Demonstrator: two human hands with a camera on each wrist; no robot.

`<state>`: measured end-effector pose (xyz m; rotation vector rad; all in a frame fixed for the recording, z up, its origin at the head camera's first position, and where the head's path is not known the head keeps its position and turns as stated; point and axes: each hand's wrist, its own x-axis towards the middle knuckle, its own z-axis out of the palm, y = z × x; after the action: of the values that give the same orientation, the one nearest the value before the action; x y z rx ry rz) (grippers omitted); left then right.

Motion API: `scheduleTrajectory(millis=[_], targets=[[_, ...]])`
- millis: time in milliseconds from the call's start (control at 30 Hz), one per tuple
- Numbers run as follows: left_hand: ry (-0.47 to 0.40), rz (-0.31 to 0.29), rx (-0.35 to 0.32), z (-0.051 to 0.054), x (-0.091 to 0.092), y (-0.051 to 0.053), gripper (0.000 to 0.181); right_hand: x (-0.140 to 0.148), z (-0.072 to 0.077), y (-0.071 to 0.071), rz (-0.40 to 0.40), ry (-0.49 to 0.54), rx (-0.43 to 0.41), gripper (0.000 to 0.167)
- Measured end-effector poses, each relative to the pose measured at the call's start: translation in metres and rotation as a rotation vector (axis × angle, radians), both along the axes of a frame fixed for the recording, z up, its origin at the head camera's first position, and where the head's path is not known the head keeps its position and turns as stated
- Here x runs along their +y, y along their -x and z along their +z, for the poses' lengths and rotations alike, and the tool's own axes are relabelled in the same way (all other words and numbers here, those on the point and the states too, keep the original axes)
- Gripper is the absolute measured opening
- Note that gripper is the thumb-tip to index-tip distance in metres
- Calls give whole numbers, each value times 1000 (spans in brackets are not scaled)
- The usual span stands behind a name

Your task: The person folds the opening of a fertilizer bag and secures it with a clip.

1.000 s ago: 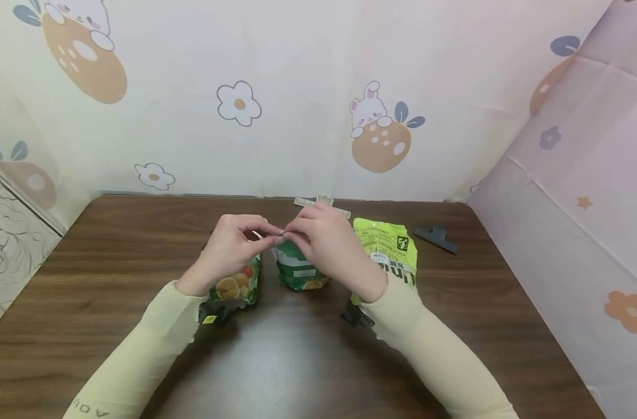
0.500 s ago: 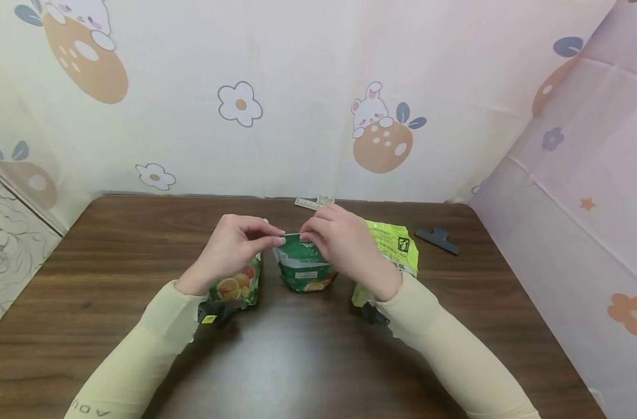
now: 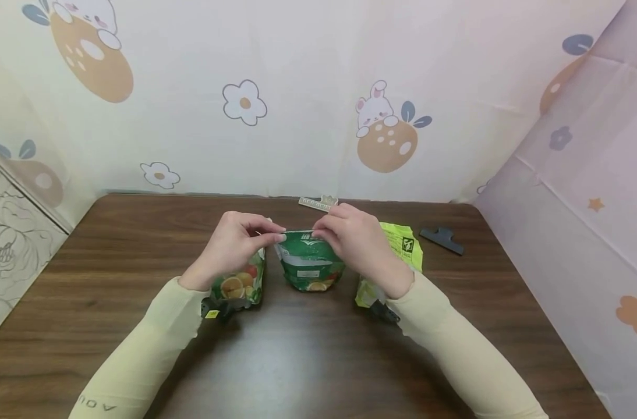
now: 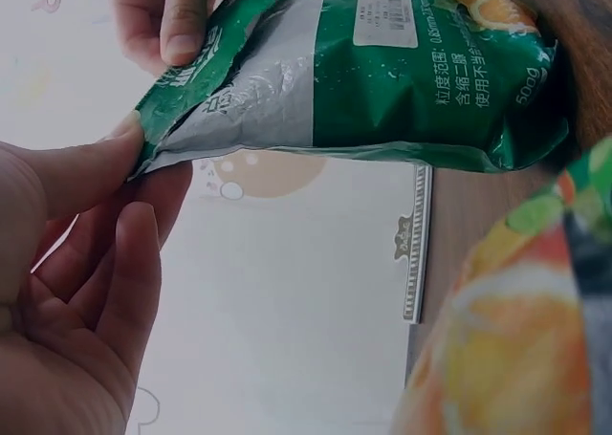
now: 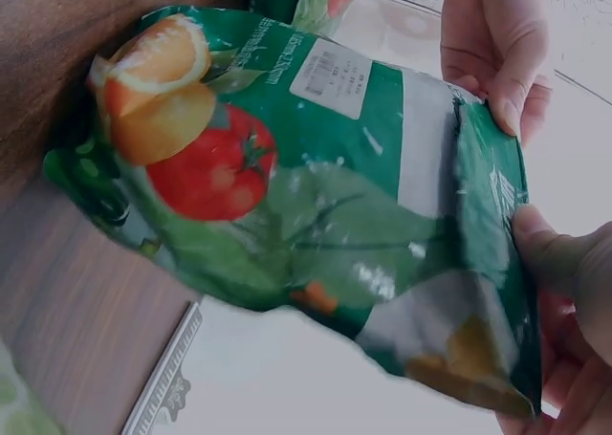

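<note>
A green and silver bag with fruit pictures (image 3: 310,262) stands at mid-table, its top edge folded over. My left hand (image 3: 237,241) pinches the left end of that fold between thumb and fingers; in the left wrist view the hand (image 4: 96,253) grips the corner of the bag (image 4: 411,81). My right hand (image 3: 355,235) pinches the fold farther right. From the right wrist, the thumb of the right hand (image 5: 574,292) presses on the folded flap of the bag (image 5: 335,196).
Another fruit-printed bag (image 3: 242,285) with a black clip (image 3: 226,308) is at left. A yellow-green bag (image 3: 404,244) with a black clip (image 3: 385,311) is at right, partly behind the right arm. A silver clip (image 3: 315,202) and a dark clip (image 3: 442,240) lie farther back.
My right hand has slid rightward along the bag's top edge, away from the left hand, uncovering more of the green fold. My left hand keeps its pinch at the left end.
</note>
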<state>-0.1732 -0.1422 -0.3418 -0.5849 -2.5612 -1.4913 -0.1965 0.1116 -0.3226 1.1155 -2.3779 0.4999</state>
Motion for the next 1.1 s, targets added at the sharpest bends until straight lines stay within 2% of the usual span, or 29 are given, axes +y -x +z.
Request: scheduleTrajectory(millis=[267,500,633,1100], targets=[[3,3,-13,1,0,2,12,17,-3,3,-11,18,5,12],[2,5,-11,1,-1,2,11,33,-3,1,-50,4,-75,12],[2,1,-14,0,-1,2,11,42,-4,-1,-88,9,-91,13],[14,1,30,-1,1,1,10,52,-10,0,-38,47,4,14]])
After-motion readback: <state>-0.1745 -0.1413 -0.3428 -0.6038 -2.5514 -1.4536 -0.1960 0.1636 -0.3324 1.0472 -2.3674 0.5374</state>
